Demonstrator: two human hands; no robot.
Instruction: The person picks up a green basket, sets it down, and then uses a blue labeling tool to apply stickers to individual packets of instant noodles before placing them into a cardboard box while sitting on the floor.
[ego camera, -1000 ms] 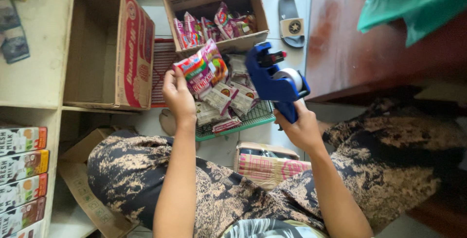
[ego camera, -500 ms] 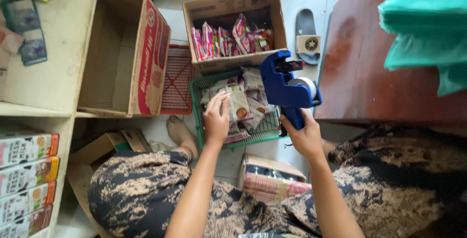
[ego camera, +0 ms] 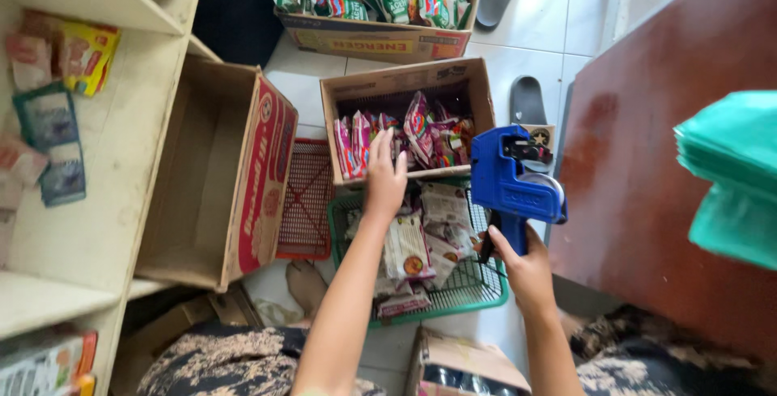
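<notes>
- The blue label gun (ego camera: 511, 177) is being gripped by the right hand (ego camera: 526, 265), fingers wrapped tight around its handle.
- The pink packets (ego camera: 364, 144) are being touched by the left hand (ego camera: 385, 179), fingers spread open over the cardboard box (ego camera: 405, 84).

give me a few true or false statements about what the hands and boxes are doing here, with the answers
1. The right hand grips a blue price-label gun. True.
2. The left hand rests in the red basket. False: it reaches over the front edge of the small cardboard box of pink snack packets; the red basket lies apart, to its left.
3. A green basket under the arms holds pale packets. True.
4. The large cardboard box beside the shelf is packed full of packets. False: its inside shows bare.
5. The label gun is pressed onto a packet. False: it is held up in the air above the green basket.
</notes>
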